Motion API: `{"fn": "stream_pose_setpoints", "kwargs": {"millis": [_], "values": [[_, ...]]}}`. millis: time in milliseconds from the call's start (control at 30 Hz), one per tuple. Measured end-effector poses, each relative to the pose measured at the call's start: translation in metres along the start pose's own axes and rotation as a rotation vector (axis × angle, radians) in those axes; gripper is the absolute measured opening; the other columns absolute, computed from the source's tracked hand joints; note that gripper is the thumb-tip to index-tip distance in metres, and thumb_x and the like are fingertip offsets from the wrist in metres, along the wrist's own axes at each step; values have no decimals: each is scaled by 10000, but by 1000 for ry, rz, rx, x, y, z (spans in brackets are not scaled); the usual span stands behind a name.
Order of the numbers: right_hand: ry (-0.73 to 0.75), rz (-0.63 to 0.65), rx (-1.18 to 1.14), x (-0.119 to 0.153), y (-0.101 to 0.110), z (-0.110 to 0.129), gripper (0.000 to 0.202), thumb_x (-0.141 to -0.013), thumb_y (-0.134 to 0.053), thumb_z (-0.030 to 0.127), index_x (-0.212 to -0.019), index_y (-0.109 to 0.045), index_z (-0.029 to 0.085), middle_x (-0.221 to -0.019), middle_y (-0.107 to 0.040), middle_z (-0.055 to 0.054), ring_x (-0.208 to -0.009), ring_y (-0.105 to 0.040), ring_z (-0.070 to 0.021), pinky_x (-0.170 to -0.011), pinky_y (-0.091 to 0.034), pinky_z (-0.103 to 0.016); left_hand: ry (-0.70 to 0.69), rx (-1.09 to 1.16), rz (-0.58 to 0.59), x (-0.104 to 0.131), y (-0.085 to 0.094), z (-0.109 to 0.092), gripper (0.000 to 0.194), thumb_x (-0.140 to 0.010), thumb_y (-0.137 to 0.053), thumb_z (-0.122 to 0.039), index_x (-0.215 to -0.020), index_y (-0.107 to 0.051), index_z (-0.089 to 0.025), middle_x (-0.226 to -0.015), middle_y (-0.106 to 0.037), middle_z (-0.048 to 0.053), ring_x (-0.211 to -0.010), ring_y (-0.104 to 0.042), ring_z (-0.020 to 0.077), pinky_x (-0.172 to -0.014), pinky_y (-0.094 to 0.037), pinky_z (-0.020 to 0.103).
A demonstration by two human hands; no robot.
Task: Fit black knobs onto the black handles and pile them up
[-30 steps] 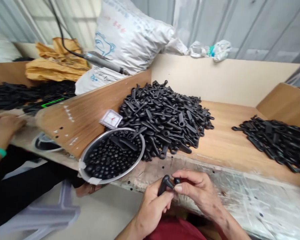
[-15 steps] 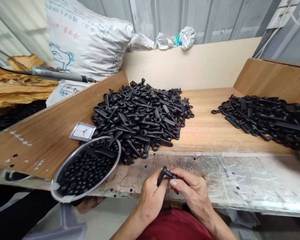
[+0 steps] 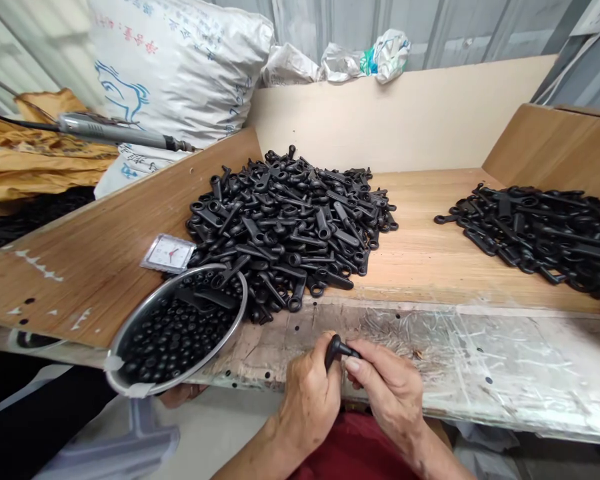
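Note:
In front of my body, over the table's front edge, my left hand (image 3: 313,387) is wrapped round a black plastic crank handle (image 3: 334,348). Its peg sticks out to the right. The fingertips of my right hand (image 3: 387,380) pinch the end of that peg; a small black knob seems to be there, but the fingers cover most of it. Left of my hands, a metal bowl (image 3: 111,383) holds many small round black knobs (image 3: 167,340), with a few crank handles lying on top. Behind it rises a large heap of black crank handles (image 3: 300,227).
A second heap of black handles (image 3: 545,233) lies at the right. A small square clock (image 3: 169,253) leans by the bowl. On the left are a power screwdriver (image 3: 115,131) and a stuffed white sack (image 3: 180,67). Wooden boards (image 3: 405,127) wall the table.
The camera view has shifted slightly. The crank handle has turned in my left hand, which now covers more of its arm. My right fingers stay on the peg end.

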State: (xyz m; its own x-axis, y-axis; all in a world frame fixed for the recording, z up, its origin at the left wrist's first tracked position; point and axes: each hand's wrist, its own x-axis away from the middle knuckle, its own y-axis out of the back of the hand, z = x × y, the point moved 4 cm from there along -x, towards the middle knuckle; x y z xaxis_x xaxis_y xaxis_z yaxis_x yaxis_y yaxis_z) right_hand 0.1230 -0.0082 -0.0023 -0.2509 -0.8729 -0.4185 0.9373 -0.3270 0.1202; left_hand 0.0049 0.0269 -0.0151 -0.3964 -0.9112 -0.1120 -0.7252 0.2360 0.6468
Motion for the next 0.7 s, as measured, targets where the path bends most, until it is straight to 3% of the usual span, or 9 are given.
{"fn": "stream_pose_setpoints", "kwargs": {"millis": [133, 233, 333, 400, 500, 700], "values": [[-270, 156, -143, -4, -1, -18, 229, -792, -538, 327, -807, -688, 156, -519, -577, -1, -440, -521, -114, -421, -447, -204, -38, -214, 41, -8, -4, 3, 325, -845, -322, -221, -1075, -522, -109, -738, -668, 130, -682, -636, 265, -612, -440, 327], [-365, 304, -67, -11, 16, -30, 285, -728, -604, 367, -891, -683, 146, -692, -663, -44, -602, -602, -170, -538, -501, -263, -115, -420, 152, -14, -21, 2, 323, -777, -367, -126, -1049, -542, -122, -776, -677, 136, -699, -638, 276, -606, -446, 333], [-336, 197, 160, -23, 47, -32, 431, -692, -633, 365, -1056, -632, 133, -963, -668, -120, -829, -620, -248, -684, -510, -345, -199, -495, 219, -15, -42, -4, 335, -714, -370, -40, -963, -581, -115, -731, -669, 138, -671, -630, 268, -600, -453, 329], [-314, 87, 187, -30, 57, -29, 414, -742, -571, 380, -1071, -619, 132, -997, -660, -131, -895, -612, -254, -735, -501, -354, -257, -519, 233, -15, -52, -9, 384, -704, -341, -4, -995, -580, -80, -738, -659, 165, -688, -623, 278, -621, -460, 350], [-286, 58, 98, -37, 45, -25, 363, -792, -500, 387, -1025, -628, 141, -940, -678, -99, -895, -617, -227, -783, -486, -335, -351, -572, 256, -14, -60, -15, 385, -730, -312, 2, -980, -598, -57, -757, -644, 194, -698, -613, 295, -621, -464, 381], [-334, 284, 175, -37, 5, -28, 389, -860, -407, 360, -1131, -579, 139, -1057, -644, -92, -975, -585, -210, -846, -439, -319, -484, -675, 330, -12, -65, -14, 296, -708, -440, 7, -917, -631, -82, -783, -642, 148, -718, -612, 267, -591, -472, 340]]}}
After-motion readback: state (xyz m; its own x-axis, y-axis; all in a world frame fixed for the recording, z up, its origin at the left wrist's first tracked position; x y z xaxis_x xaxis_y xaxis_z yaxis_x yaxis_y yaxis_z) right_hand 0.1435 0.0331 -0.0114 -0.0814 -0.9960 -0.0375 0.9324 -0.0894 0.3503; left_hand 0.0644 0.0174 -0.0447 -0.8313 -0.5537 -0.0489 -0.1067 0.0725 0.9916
